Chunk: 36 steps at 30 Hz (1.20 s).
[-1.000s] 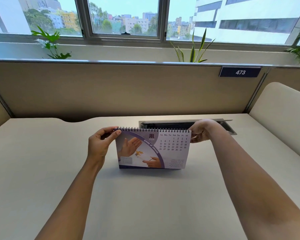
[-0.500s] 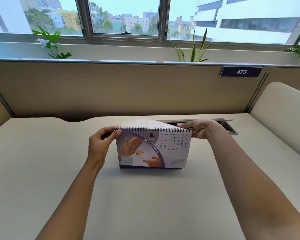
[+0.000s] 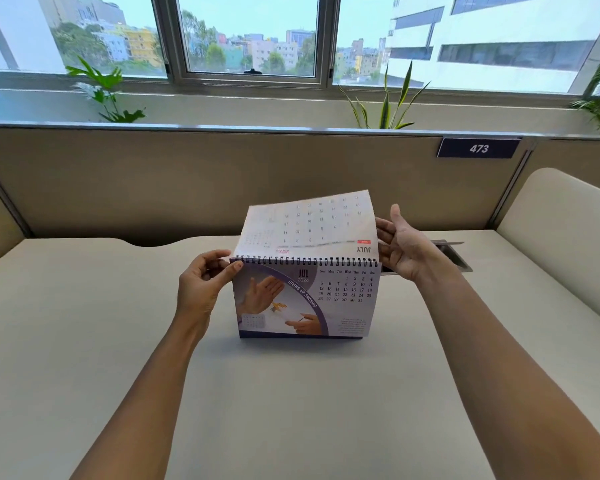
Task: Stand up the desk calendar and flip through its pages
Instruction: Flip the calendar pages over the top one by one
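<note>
The desk calendar [image 3: 305,303] stands upright on the beige desk [image 3: 291,410], its front page showing JUL with a purple picture of hands. A white page [image 3: 309,223] rises above the spiral binding, its upside-down JULY print facing me. My left hand [image 3: 205,285] pinches the calendar's top left corner at the binding. My right hand [image 3: 400,244] is at the page's right edge, palm turned up, fingertips touching the paper and holding it up.
A cable slot with a raised metal lid [image 3: 454,258] is set in the desk just behind my right hand. A tan partition [image 3: 187,181] with a plate reading 473 [image 3: 478,148] closes the back. A cream side panel [image 3: 565,244] stands at right.
My right hand has lifted a page from behind the binding up and toward me; it went from barely showing above the spiral to standing nearly upright. The left hand kept its grip.
</note>
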Available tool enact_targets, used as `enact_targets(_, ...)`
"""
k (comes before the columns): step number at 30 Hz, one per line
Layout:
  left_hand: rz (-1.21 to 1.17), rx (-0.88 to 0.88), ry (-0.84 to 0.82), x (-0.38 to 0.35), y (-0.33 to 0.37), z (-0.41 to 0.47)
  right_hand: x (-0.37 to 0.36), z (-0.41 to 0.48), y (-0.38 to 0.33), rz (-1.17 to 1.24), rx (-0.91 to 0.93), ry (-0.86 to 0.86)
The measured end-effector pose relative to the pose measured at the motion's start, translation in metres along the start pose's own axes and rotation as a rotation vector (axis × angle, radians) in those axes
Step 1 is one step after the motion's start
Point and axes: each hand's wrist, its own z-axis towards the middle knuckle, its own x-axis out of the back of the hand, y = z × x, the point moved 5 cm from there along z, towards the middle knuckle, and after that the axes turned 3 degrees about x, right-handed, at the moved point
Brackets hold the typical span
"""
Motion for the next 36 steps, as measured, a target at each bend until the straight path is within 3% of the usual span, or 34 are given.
enact_targets(7, -0.019, 0.066, 0.004, 0.000, 0.001, -0.004, 0.001, -0.021, -0.006, -0.142, 0.152, -0.192)
enact_targets(15, -0.056, 0.152, 0.005, 0.000, 0.005, -0.004, 0.002, -0.038, -0.003, -0.653, 0.276, -0.250)
enact_targets(19, -0.053, 0.177, 0.022, -0.001, 0.005, -0.002, 0.001, -0.039, 0.000, -0.789, 0.325, -0.268)
enact_targets(31, 0.135, 0.077, 0.046, 0.001, 0.003, -0.003, 0.015, -0.031, 0.014, -0.814, 0.455, -0.125)
enact_targets(36, 0.168, 0.044, 0.117, 0.003, 0.001, -0.006, 0.031, -0.035, 0.028, -0.601, 0.499, 0.006)
